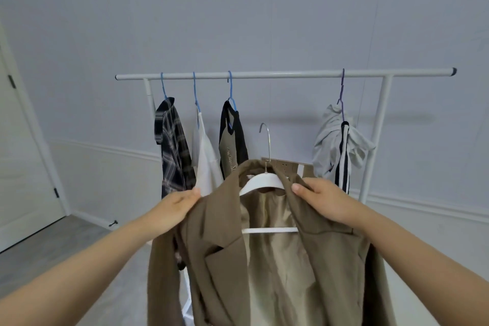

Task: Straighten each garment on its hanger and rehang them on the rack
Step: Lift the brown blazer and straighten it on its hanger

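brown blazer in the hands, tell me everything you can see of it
The brown blazer is a notched-lapel jacket of matte woven-looking cloth with shiny beige lining, hanging open on a white hanger with a metal hook that is off the rack rail, held in front of it. The left hand grips one shoulder and the right hand the other. Its hem runs out of frame.

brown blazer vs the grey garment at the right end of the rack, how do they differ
The brown blazer is off the rack, gripped at both shoulders by the left hand and right hand; the grey garment hangs on the rail. The blazer lies spread on a white hanger; the grey one is bunched on a purple hanger.
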